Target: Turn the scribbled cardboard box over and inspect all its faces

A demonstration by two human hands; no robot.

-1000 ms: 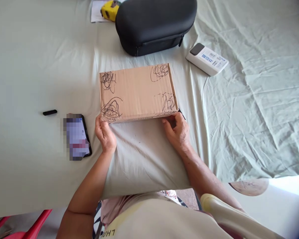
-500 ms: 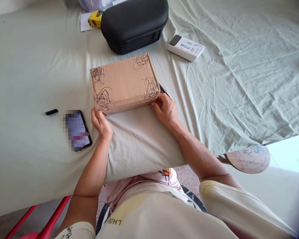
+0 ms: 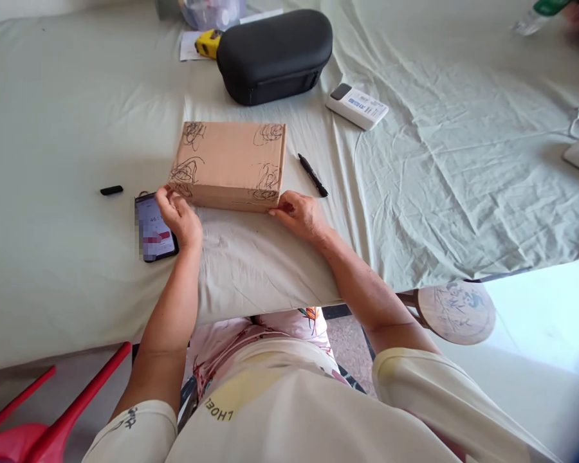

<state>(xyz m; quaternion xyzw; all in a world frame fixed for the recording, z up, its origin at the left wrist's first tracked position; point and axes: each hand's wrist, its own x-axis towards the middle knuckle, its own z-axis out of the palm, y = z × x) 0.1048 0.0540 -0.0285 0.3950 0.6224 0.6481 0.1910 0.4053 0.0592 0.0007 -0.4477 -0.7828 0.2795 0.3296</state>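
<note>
In the head view, the pen-scribbled cardboard box [image 3: 229, 156] is seen on the pale green tablecloth [image 3: 77, 128], its near corners gripped by the curled fingers of the left hand [image 3: 181, 218] and right hand [image 3: 302, 215]. Pressure is best kept even, with the black marker [image 3: 312, 175] left clear.

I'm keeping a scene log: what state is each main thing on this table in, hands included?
Brown cardboard rectangular box: looks closed, corners scribbled black.
Left hand: holding the box's near left corner.
Right hand: holding its near right corner.
Slim black pen: lying loose, apparently uncapped.
Rounded black hard case: closed.
Black rectangular phone: face up, screen lit.
Pale green fabric cloth: wrinkled at right.
</note>
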